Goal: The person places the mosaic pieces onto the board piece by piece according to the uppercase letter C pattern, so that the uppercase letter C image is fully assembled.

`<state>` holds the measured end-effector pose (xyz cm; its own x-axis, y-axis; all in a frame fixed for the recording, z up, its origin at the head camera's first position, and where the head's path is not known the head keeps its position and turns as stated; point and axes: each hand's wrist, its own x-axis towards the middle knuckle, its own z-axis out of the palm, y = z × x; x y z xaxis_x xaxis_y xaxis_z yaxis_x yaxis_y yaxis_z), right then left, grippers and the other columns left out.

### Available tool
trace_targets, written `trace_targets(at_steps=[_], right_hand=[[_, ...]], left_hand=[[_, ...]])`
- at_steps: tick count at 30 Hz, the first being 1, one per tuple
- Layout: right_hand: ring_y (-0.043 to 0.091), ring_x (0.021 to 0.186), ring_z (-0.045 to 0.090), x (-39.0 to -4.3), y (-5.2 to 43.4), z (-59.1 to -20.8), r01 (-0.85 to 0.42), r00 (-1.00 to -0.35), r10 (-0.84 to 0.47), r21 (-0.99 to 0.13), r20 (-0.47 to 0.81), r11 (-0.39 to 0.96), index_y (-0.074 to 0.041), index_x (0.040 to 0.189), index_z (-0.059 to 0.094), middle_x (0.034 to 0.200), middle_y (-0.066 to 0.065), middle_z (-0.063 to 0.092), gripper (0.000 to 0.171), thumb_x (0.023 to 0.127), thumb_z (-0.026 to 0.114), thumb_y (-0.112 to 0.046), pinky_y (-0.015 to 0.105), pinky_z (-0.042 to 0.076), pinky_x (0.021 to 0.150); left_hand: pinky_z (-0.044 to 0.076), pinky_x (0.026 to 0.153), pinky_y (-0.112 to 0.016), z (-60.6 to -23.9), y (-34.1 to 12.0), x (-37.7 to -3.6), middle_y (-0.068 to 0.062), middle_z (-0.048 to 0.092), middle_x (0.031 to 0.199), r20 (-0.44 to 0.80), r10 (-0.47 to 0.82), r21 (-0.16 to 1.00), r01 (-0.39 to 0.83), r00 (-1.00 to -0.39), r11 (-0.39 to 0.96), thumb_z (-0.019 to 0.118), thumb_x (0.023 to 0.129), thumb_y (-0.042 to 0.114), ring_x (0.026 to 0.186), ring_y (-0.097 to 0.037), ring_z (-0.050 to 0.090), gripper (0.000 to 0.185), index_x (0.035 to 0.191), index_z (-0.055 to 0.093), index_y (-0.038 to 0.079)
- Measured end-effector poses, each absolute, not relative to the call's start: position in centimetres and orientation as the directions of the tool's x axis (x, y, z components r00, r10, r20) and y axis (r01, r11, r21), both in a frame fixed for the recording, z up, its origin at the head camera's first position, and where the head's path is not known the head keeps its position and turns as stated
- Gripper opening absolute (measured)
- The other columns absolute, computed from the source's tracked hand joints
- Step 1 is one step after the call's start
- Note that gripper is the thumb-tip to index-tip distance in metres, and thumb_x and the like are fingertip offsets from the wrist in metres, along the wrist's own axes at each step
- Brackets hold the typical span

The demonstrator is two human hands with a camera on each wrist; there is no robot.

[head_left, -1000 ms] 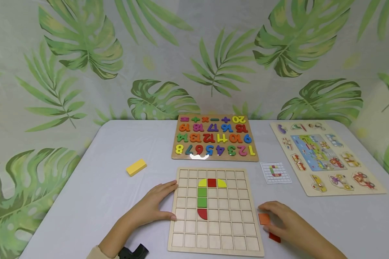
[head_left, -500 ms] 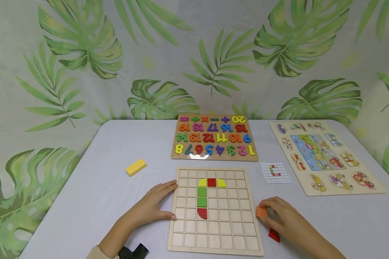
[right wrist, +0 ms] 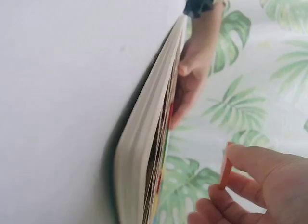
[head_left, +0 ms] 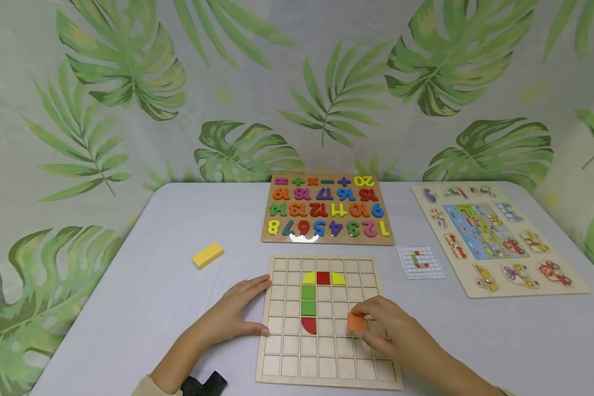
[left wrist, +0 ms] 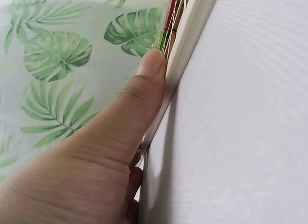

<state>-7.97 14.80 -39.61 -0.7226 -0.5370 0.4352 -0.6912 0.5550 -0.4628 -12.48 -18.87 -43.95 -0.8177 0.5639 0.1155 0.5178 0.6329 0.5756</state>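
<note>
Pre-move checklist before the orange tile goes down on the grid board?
1. Right hand pinches the orange tile: ok.
2. Left hand steadies the grid board at its left edge: ok.
3. Tile is over the board, right of the red half-circle: ok.
4. Cells under the tile are bare: ok.
5. Pattern card in view: ok; target cell legible: cannot tell.
6. Tile square to the cell: cannot tell.

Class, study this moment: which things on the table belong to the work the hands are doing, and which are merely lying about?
In use:
- grid board, steadied by the left hand
- orange tile, pinched by the right hand
- coloured tiles already placed
- pattern card, probably the guide

Lying about:
- number puzzle
- vehicle puzzle
- yellow block
</note>
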Motion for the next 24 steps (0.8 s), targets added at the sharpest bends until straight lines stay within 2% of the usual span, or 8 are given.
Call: trace_targets(at_steps=[4, 11, 18, 24], right_hand=[[0.006, 0.093, 0.053, -8.3, 13.4, -40.3, -0.693, -0.720, -0.565, -0.470, 0.402, 0.547, -0.018, 0.104, 0.059, 0.102, -0.013, 0.054, 0.026, 0.080, 0.069, -0.021, 0.024, 0.049, 0.077], [0.003, 0.093, 0.049, -8.8, 12.0, -41.9, -0.590, -0.793, -0.554, -0.546, 0.254, 0.595, -0.020, 0.100, 0.058, 0.100, -0.017, 0.053, 0.021, 0.083, 0.063, -0.032, 0.025, 0.046, 0.080], [0.003, 0.090, 0.046, -9.3, 11.5, -42.7, -0.617, -0.775, -0.567, -0.523, 0.278, 0.587, -0.018, 0.099, 0.061, 0.097, -0.017, 0.051, 0.024, 0.080, 0.067, -0.031, 0.024, 0.045, 0.078], [0.002, 0.093, 0.046, -9.4, 11.3, -42.9, -0.593, -0.793, -0.547, -0.545, 0.268, 0.593, -0.019, 0.098, 0.060, 0.097, -0.017, 0.050, 0.021, 0.080, 0.068, -0.026, 0.026, 0.044, 0.081]], left_hand=[[0.017, 0.106, -0.043, -43.9, -18.9, -12.5, -0.003, 0.030, 0.144, 0.113, 0.562, 0.577, 0.514, -0.819, 0.634, 0.066, 0.064, 0.059, 0.130, -0.022, 0.026, 0.094, 0.138, 0.036, 0.008], [0.018, 0.106, -0.045, -43.9, -18.9, -12.4, -0.003, 0.029, 0.144, 0.108, 0.559, 0.577, 0.510, -0.822, 0.638, 0.065, 0.065, 0.059, 0.130, -0.024, 0.026, 0.094, 0.138, 0.035, 0.009], [0.016, 0.107, -0.040, -43.8, -18.9, -12.4, -0.001, 0.029, 0.144, 0.090, 0.556, 0.574, 0.499, -0.826, 0.649, 0.066, 0.064, 0.060, 0.130, -0.019, 0.024, 0.095, 0.138, 0.035, 0.010], [0.017, 0.106, -0.043, -43.9, -18.9, -12.4, -0.003, 0.030, 0.143, 0.116, 0.561, 0.571, 0.517, -0.820, 0.637, 0.065, 0.064, 0.059, 0.129, -0.022, 0.026, 0.094, 0.138, 0.036, 0.008]])
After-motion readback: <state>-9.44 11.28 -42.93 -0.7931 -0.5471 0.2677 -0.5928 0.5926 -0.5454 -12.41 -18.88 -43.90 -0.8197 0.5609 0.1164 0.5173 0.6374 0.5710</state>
